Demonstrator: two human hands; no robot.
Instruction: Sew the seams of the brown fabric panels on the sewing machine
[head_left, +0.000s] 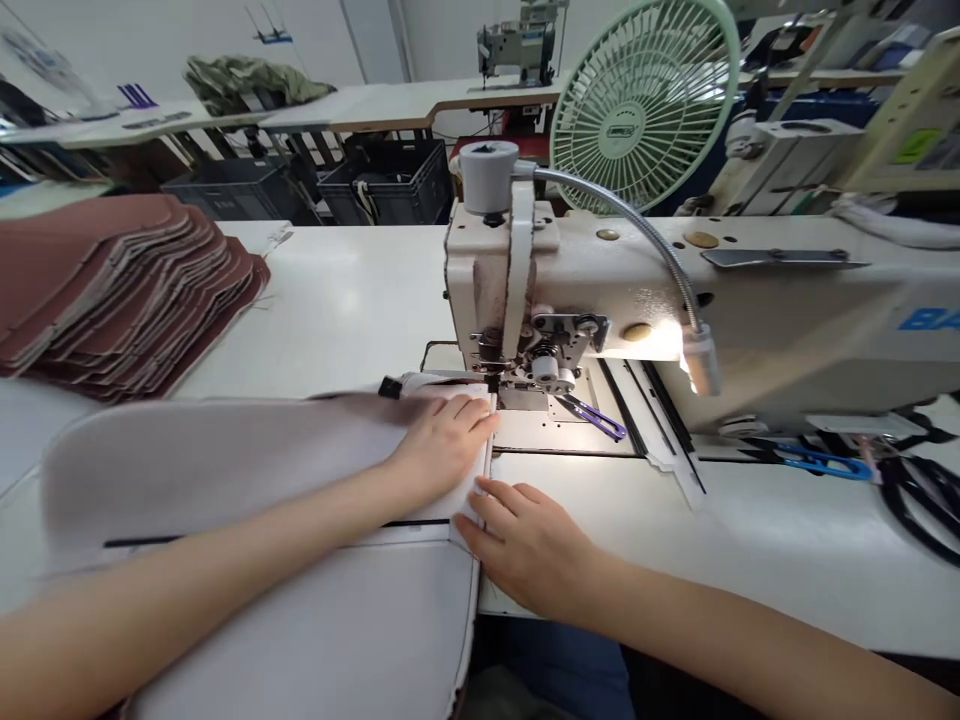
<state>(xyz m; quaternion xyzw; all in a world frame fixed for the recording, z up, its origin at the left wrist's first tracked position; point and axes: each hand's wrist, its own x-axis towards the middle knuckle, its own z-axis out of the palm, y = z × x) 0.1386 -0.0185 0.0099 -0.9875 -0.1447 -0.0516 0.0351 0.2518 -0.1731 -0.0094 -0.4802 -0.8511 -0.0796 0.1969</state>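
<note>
A large pale fabric panel (pixel 360 610) with a dark slit line lies across the table, its edge running under the needle area of a white industrial sewing machine (pixel 495 270). My left hand (pixel 444 445) presses on the panel just in front of the presser foot, fingers lying over the cloth close to its right edge. Nearer to me, my right hand (pixel 525 540) pinches that same edge between thumb and fingers. Purple thread snips (pixel 592 415) rest on the machine bed right of the needle. A small black clip (pixel 390 387) sits at the panel's far edge.
A stack of reddish-brown panels (pixel 112 290) stands at the left. Blue-handled scissors (pixel 821 460) and black cord lie at the right. A flexible lamp (pixel 697 360) shines beside the machine head. Behind are a green fan (pixel 637 110) and grey crates (pixel 390 185).
</note>
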